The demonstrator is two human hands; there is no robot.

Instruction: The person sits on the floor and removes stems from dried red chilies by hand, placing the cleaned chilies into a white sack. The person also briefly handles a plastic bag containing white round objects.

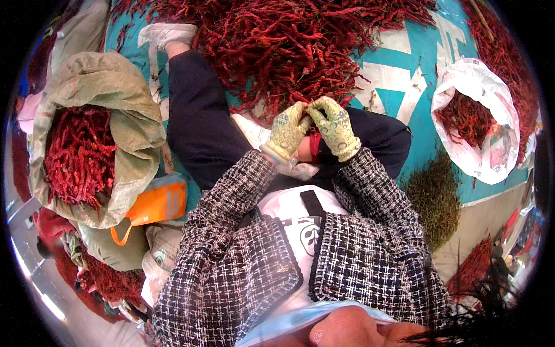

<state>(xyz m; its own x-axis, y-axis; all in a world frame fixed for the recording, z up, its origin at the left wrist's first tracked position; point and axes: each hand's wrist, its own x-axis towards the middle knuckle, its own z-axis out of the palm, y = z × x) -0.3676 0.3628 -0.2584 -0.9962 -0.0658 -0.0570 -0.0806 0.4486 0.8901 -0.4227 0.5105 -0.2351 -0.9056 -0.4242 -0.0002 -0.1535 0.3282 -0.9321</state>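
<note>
Both hands wear patterned yellow-green gloves and meet above the crossed legs, at the near edge of a large heap of dried red chili peppers (282, 47). My left hand (287, 130) and my right hand (334, 126) have their fingertips pinched together on what looks like a dried chili pepper (308, 106); the fingers hide most of it. On the left a woven sack (138, 99) with a rolled-down rim holds red chilies. A white plastic sack (503, 91) on the right contains smaller, darker red chili pieces.
The heap lies on a blue-green printed tarp (390, 99). A pile of green-brown stems (435, 195) lies at the right. An orange bag (162, 201) is beside the woven sack. More chilies (511, 78) lie beyond the white sack, and a white shoe (169, 34) rests near the heap.
</note>
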